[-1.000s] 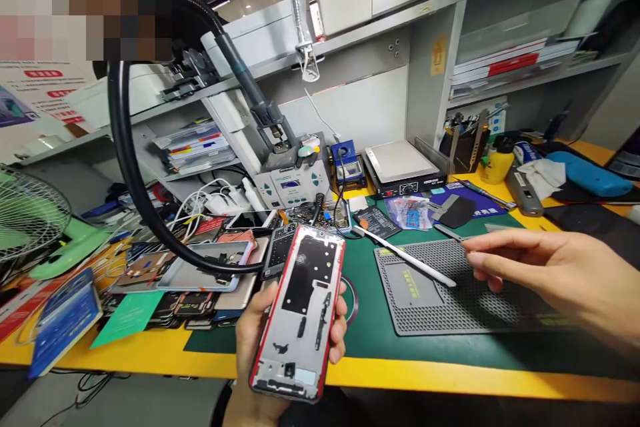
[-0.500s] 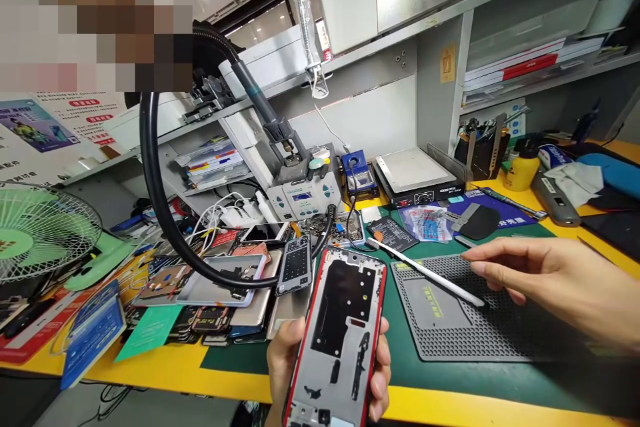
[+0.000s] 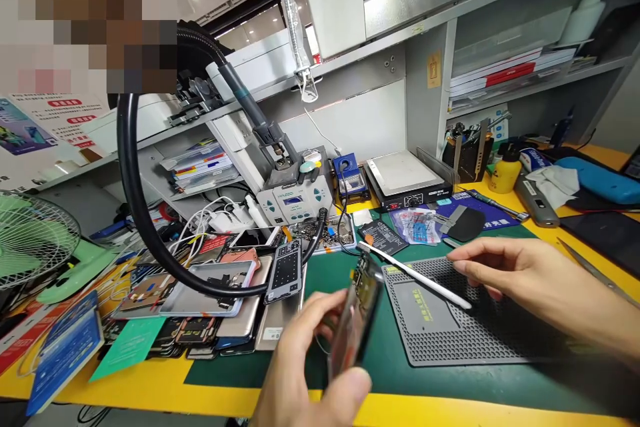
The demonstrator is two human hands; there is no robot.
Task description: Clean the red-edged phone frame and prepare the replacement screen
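My left hand [image 3: 310, 360] grips a phone [image 3: 356, 320] by its edges at the bottom centre, turned nearly edge-on and slightly blurred. To the right, my right hand [image 3: 520, 273] hovers over a grey perforated mat [image 3: 425, 340], its thumb and index finger close together; whether something small is between them cannot be made out. A white pen-like tool [image 3: 425, 277] lies across the mat, just left of my right fingertips. The green work mat [image 3: 370, 373] lies under both hands.
Phones and phone parts [image 3: 210, 287] are piled on the left, beside a green fan [image 3: 35, 247]. A black hose [image 3: 131, 180] arcs over them. Behind stand a soldering station [image 3: 295, 197], a heating plate [image 3: 405, 177] and a yellow bottle [image 3: 504, 173]. A battery [image 3: 384, 237] lies near the pen-like tool.
My left hand has turned the phone from showing its broad inner face to nearly edge-on. My right hand holds much the same pose. The whole view has shifted slightly.
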